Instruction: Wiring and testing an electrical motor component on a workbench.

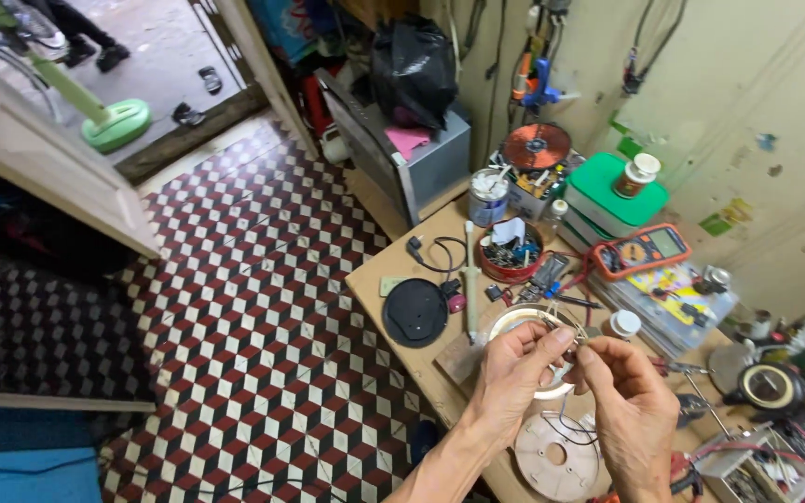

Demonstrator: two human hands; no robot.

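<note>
My left hand (pixel 512 373) and my right hand (pixel 628 401) meet over the wooden workbench (pixel 384 275), and both pinch thin wires (pixel 578 333) between fingertips. The wires lead off a pale round coil ring (pixel 519 319) that lies partly hidden under my hands. Below my hands a flat round tan disc (pixel 552 456) with dark wires across it rests on the bench. A black round cover (pixel 415 312) lies to the left, beside a cream-handled soldering iron (pixel 470 279).
A red bowl of small parts (pixel 511 256), an orange multimeter (pixel 643 250), green-lidded boxes (pixel 612 194) and a copper coil (pixel 536 145) crowd the back of the bench. A grey metal box (pixel 393 154) stands left of it. Patterned floor tiles (pixel 235 307) stretch toward an open doorway.
</note>
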